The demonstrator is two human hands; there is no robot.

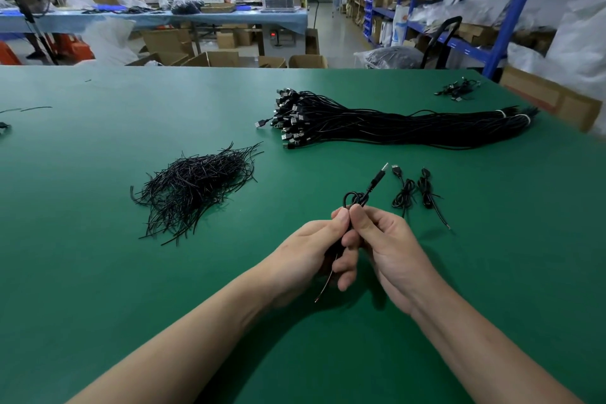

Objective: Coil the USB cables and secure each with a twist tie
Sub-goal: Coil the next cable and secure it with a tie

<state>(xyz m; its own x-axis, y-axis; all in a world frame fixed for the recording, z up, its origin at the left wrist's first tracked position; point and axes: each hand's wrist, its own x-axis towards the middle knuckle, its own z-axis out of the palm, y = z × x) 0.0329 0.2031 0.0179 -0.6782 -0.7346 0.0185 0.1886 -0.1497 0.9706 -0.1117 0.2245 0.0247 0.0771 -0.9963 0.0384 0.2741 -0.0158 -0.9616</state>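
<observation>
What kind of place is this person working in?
Probably a factory or warehouse packing floor: a bundle of USB cables on a green worktable, blue storage racks at right, cardboard boxes on the floor beyond.

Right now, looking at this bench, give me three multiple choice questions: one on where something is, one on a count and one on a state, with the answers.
1. Where does the pile of twist ties lie, relative to the left hand?
A) to its left
B) to its right
C) under it

2. How many coiled cables lie on the green table just beyond the right hand?
A) none
B) two
C) five

3. What state is the held cable in?
A) lying loose on the table
B) gripped by the left hand alone
C) gripped by both hands

Answers: 1 A, the pile sits well left of that hand. 2 B, two small coils lie side by side there. 3 C, both thumbs pinch it below its loop.
</observation>
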